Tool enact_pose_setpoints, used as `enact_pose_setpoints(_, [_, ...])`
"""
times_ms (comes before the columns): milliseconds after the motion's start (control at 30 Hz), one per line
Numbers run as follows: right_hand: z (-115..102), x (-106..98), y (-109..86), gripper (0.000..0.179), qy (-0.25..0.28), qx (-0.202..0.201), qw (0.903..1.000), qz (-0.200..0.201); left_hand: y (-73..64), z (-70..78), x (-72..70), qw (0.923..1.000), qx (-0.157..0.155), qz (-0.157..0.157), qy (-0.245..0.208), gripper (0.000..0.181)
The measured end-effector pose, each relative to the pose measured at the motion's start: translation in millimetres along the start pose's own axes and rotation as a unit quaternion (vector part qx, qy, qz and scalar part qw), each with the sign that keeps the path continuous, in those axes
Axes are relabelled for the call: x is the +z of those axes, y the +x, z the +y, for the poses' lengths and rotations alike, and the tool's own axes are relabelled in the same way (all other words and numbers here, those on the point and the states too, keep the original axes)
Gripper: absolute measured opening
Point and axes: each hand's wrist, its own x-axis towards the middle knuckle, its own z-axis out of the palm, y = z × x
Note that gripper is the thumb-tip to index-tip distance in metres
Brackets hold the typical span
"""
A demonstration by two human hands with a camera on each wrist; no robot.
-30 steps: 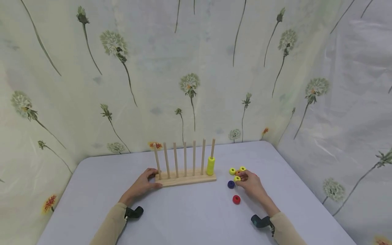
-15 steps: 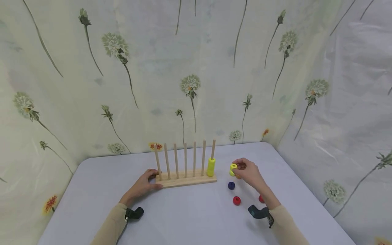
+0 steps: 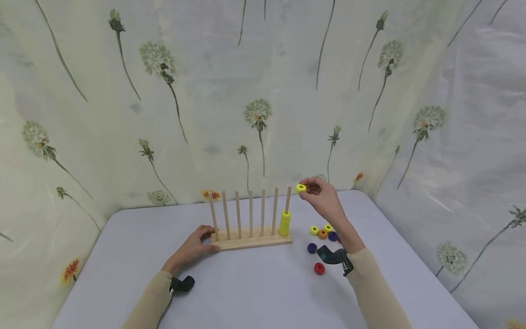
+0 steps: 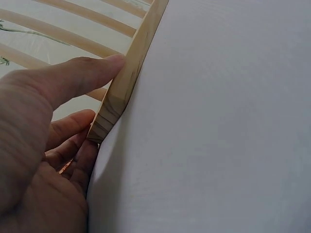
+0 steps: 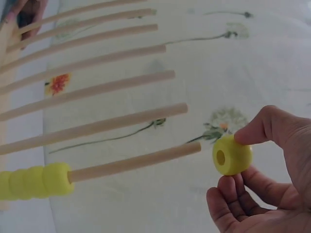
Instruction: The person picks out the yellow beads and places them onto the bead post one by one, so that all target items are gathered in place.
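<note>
A wooden rack (image 3: 255,241) with several upright pegs stands on the table. Yellow beads (image 3: 285,224) are stacked on the lower part of its rightmost peg (image 5: 141,162). At the rack's left end my left hand (image 3: 193,249) grips the base, thumb along the front edge (image 4: 127,80) and fingers behind. My right hand (image 3: 326,201) pinches a yellow bead (image 5: 232,155) between thumb and fingers. This bead is up near the top of the rightmost peg, just to its right, and its hole faces the peg tip in the right wrist view.
Right of the rack lie two yellow beads (image 3: 314,230), an orange bead (image 3: 322,234) and a blue bead (image 3: 333,236). Another blue bead (image 3: 312,248) and a red bead (image 3: 319,268) lie nearer. Part of another red bead shows beside the right forearm. A flowered curtain (image 3: 213,114) hangs behind the table.
My right hand has picked a yellow bead from the group and lifted it up and left to the height of the rightmost peg's top. My left hand keeps its hold on the rack.
</note>
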Motion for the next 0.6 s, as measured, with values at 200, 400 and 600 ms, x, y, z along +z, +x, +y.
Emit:
enact_pose_setpoints(200, [-16,6,12.7,0.031,0.016,-0.022,0.9996,-0.004,-0.3,1.6,0.0,1.0,0.004,-0.001,0.001,0.058])
enact_pose_setpoints(400, [-15,14,17.0,0.032,0.014,-0.016,0.9997,-0.01,0.6,0.4,0.6,1.0,0.004,-0.002,0.009,0.059])
enact_pose_setpoints(600, [-11,18,21.4,0.033,0.013,-0.024,0.9996,-0.01,0.0,0.1,-0.8,1.0,-0.004,-0.001,-0.003,0.06])
